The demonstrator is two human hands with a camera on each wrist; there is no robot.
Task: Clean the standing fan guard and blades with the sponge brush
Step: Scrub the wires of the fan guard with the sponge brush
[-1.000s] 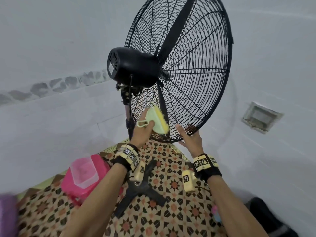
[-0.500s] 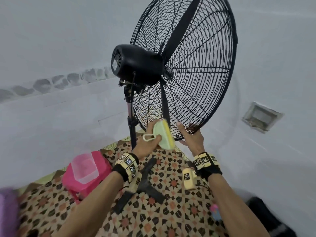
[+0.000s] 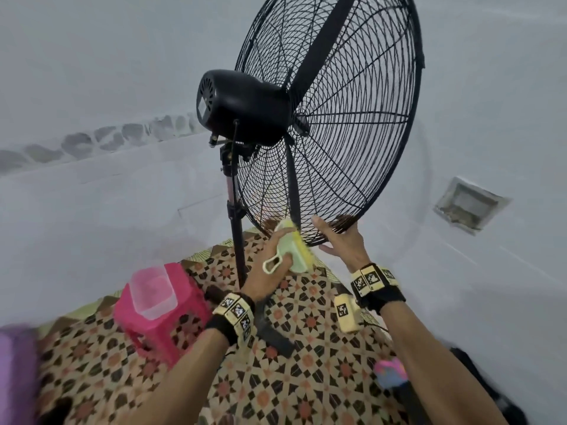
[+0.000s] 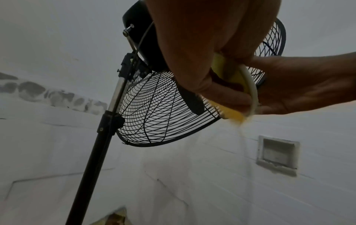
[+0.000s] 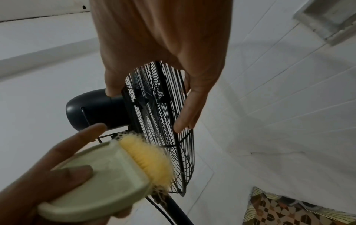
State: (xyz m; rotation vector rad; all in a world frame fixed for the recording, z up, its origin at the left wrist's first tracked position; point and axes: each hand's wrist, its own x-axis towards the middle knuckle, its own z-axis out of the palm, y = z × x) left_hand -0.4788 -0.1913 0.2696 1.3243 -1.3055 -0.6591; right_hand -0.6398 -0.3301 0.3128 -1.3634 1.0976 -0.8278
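The left hand (image 3: pixel 270 265) grips the pale-green, yellow-bristled sponge brush (image 3: pixel 296 251) against the black wire fan guard's (image 3: pixel 352 148) bottom rim; the right hand's (image 3: pixel 343 240) straight fingers brace it – stroke along the wires

Flat, dim, bluish light is filling the room; the wall (image 3: pixel 92 72) is showing only a faint shadow arc right of the fan guard (image 3: pixel 352 118). Wide-angle bending is curving the edges. Lower-left corner of the head view is smearing. Wrist views are looking grainy, near hands dark and soft, brush bristles (image 5: pixel 150 159) blurring.
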